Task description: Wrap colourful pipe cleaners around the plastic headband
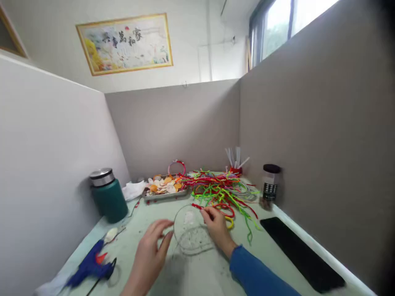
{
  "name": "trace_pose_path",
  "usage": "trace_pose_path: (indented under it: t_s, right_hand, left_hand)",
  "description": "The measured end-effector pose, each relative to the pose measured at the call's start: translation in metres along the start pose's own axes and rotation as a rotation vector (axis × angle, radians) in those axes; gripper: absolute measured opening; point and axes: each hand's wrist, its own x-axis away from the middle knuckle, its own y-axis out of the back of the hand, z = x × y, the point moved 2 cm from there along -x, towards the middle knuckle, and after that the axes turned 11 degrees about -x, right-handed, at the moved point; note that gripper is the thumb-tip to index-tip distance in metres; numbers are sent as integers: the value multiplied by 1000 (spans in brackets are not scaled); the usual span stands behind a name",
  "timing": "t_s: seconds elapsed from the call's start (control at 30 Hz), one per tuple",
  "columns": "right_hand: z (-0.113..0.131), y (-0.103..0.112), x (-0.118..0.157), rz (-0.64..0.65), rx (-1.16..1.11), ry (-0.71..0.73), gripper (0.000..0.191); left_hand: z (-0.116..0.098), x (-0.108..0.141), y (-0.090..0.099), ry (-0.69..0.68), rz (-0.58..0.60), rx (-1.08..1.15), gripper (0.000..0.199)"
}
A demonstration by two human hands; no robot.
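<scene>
Head view: grey partitions (173,123) enclose a pale table (148,250). Far right of centre lies a tangle of coloured stems (216,187), beside a tray (168,197) of small discs, seemingly within easy reach. A teal bottle (109,201) stands far left; a blue glue gun (91,263) lies near left. At centre, my right hand (216,226) pinches a thin hoop (174,227) at its red section (196,206), finger and thumb closed, probably to steady it. My left hand (151,250) is partly open at the left rim, thumb and fingers parted; I cannot tell whether it touches.
</scene>
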Motion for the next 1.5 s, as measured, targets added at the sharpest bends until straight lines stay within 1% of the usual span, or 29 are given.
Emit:
trace_pose_path:
  t_s: [0.07, 0.13, 0.2, 0.23, 0.33, 0.4, 0.5, 0.63, 0.77, 0.83, 0.93, 1.07, 1.13, 1.17, 1.2, 1.27, 1.3, 1.33, 1.37, 1.4, 1.5]
  right_hand:
    - [1, -1, 2, 33, 2, -1, 24]
    - [1, -3, 4, 61, 20, 0, 24]
    - [-2, -5, 4, 88, 53, -1, 23]
    - [-3, -5, 4, 96, 78, -4, 23]
    - [-7, -5, 3, 110, 163, -21, 21]
    - [-9, -5, 2, 132, 215, -24, 19]
    - [-9, -5, 3, 186, 266, -7, 19]
    - [-10, -6, 4, 223, 297, 9, 21]
    - [-10, -6, 4, 243, 324, 19, 21]
    - [-10, -6, 3, 241, 343, 28, 21]
    - [-7, -5, 3, 243, 372, 57, 19]
    - [3, 2, -1, 257, 402, 141, 20]
    - [8, 13, -8, 212, 422, 191, 26]
    - [9, 21, -12, 156, 428, 211, 28]
    - [9, 30, -17, 80, 431, 229, 29]
    - [7, 51, -28, -137, 469, 229, 29]
    - [4, 62, -32, -253, 507, 227, 27]
    - [1, 71, -36, -326, 558, 219, 24]
    - [-3, 78, -40, -358, 625, 203, 22]
    - [-7, 84, -43, -349, 699, 166, 21]
    - [-19, 94, -46, -293, 932, -30, 21]
  left_hand:
    - [-8, -28, -23, -40, -48, -34, 31]
    - [-12, -50, -46, -60, 0, -24, 33]
    - [-7, -62, -66, -21, 83, -1, 30]
    - [-2, -65, -74, 19, 140, 32, 31]
    - [12, -67, -91, 80, 307, 180, 33]
    - [17, -66, -95, 132, 350, 261, 34]
    - [19, -66, -99, 183, 360, 344, 35]
    - [21, -65, -105, 236, 454, 408, 40]
    - [25, -60, -112, 333, 538, 522, 45]
    - [25, -59, -113, 367, 553, 581, 48]
    - [22, -60, -112, 387, 541, 635, 52]
    - [19, -61, -111, 451, 549, 664, 54]
    - [20, -61, -113, 477, 555, 670, 54]
    - [21, -60, -114, 483, 556, 671, 54]
    - [23, -59, -115, 486, 556, 674, 53]
    - [25, -58, -118, 489, 556, 683, 53]
    - [27, -57, -119, 488, 556, 689, 52]
    - [28, -57, -121, 485, 559, 693, 53]
    - [29, -57, -122, 480, 564, 697, 53]
    - [30, -57, -123, 477, 568, 699, 53]
    - [32, -57, -124, 468, 581, 693, 55]
